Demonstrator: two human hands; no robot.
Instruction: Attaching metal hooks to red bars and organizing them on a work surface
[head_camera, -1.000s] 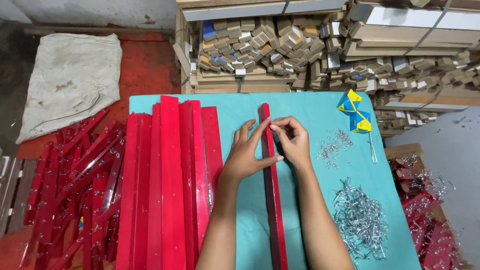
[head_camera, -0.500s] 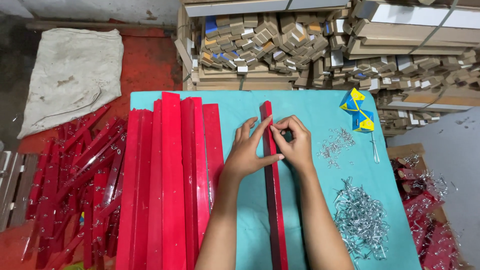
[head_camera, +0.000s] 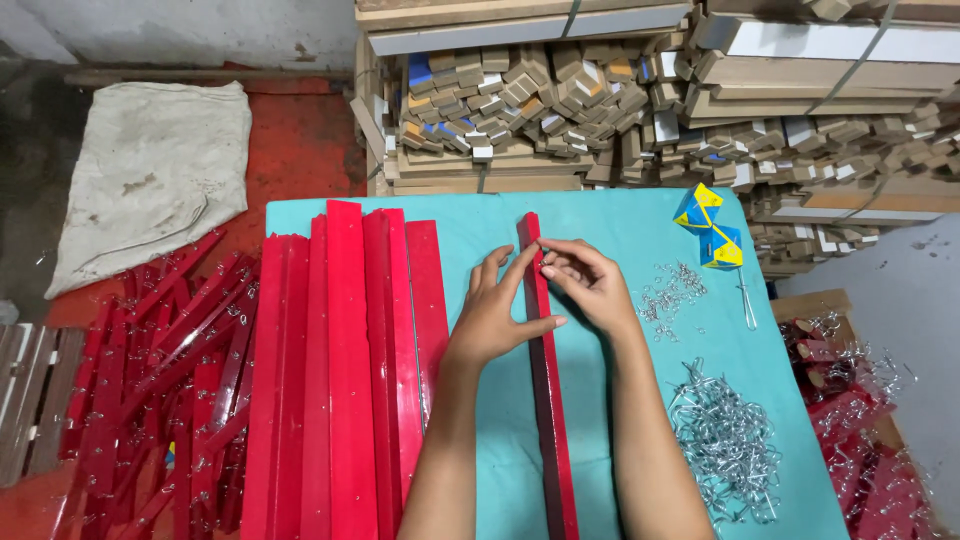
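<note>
Long narrow red plastic strip (head_camera: 548, 400) lying lengthwise at frame centre on turquoise table cover (head_camera: 620, 215), left hand (head_camera: 495, 315) thumb and fingertips resting on it, right hand (head_camera: 590, 285) fingertips pinching its upper edge, stacked red strips (head_camera: 340, 380) left

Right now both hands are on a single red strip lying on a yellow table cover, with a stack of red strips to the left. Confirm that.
Not quite: the table cover is turquoise, not yellow, as the head view shows. The rest holds: the left hand and right hand are both on the single red strip, and the stack of red strips lies to the left.
</note>
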